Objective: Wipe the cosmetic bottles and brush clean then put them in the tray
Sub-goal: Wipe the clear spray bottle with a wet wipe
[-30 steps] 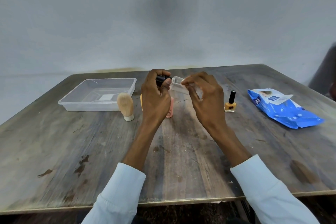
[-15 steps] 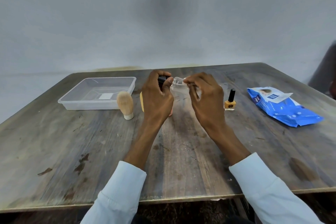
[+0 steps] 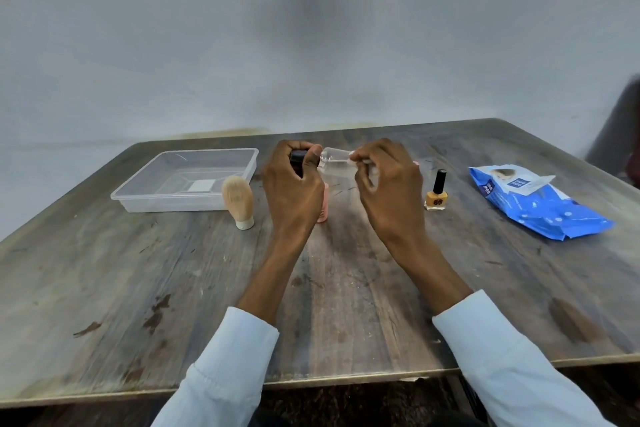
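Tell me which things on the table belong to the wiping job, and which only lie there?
Job: clear bottle in both hands, pink bottle, nail polish, brush, tray, wipes pack.

Only lying there: nothing else visible on the table.

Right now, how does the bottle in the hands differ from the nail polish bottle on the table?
The clear bottle is colourless with a black cap; the nail polish bottle holds orange polish. The clear bottle lies sideways in the air, the left hand gripping its cap end and the right hand pinching the other; the nail polish bottle stands upright, untouched, on the table. Both have black caps, and neither is in the tray.
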